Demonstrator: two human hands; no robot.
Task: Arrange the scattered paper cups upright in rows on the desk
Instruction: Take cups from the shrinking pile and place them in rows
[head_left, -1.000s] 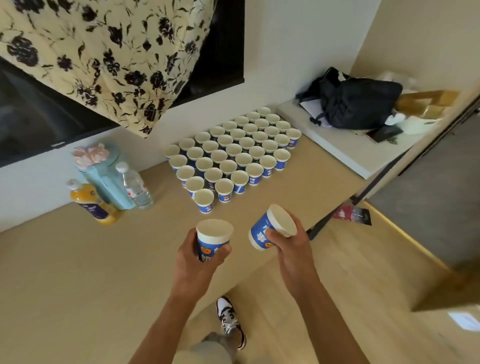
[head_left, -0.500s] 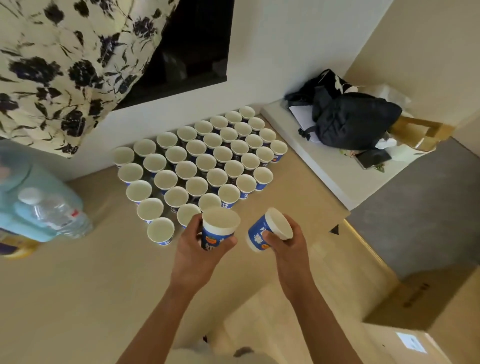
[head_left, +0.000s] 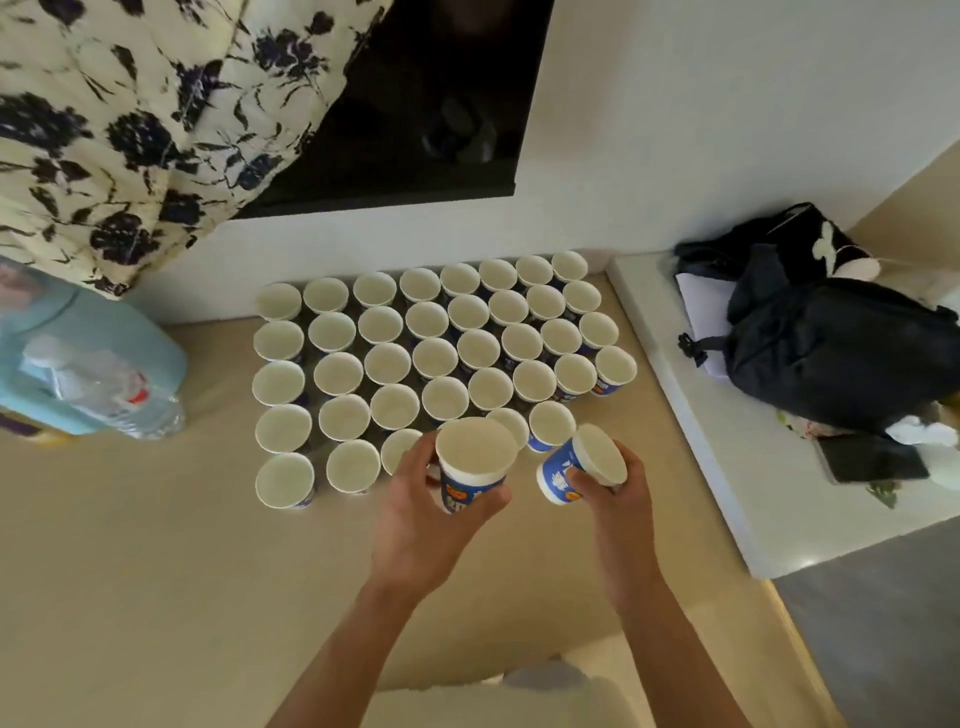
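Left hand (head_left: 415, 519) holding an upright blue paper cup (head_left: 474, 467), right hand (head_left: 615, 499) holding a tilted blue paper cup (head_left: 582, 463), near rows of white-rimmed paper cups (head_left: 436, 358) on the tan table (head_left: 156, 571)

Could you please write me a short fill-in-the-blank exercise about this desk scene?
1. The left hand holds a cup that is ____, mouth up.
2. The right hand holds a second cup that is ____ to one side.
3. The bag on the white shelf is ____ in colour.
4. The bottle sits to the ____ of the rows of cups on the desk.
Missing words: upright; tilted; black; left.
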